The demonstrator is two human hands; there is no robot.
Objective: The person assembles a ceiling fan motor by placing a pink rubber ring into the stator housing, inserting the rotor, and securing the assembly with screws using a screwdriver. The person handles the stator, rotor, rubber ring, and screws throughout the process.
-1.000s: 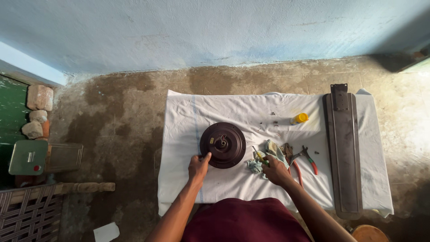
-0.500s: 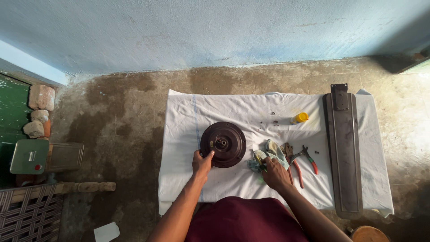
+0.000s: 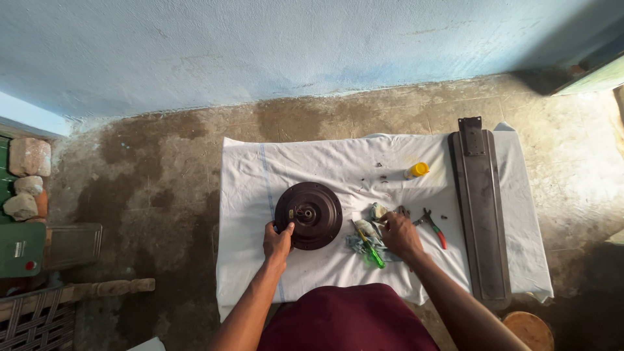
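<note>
A round dark-brown fan motor housing [image 3: 311,212] lies flat on a white cloth [image 3: 338,169] spread on the floor. My left hand [image 3: 277,240] grips its near-left rim. My right hand [image 3: 400,235] rests on a crumpled rag [image 3: 364,235] to the right of the motor, fingers curled among the tools there. A green-handled screwdriver [image 3: 372,252] lies on the rag beside that hand. Red-handled pliers [image 3: 434,227] lie just right of my right hand.
Dark fan blades [image 3: 481,208] lie stacked lengthwise on the cloth's right side. A small yellow-capped container [image 3: 417,170] and a few tiny screws sit near the cloth's far edge. Stones [image 3: 26,179], a green box [image 3: 19,248] and a wooden piece [image 3: 97,289] lie at left.
My left hand has slid from the motor's near edge to its near-left rim. My right hand has shifted slightly on the rag. The view has drifted a little.
</note>
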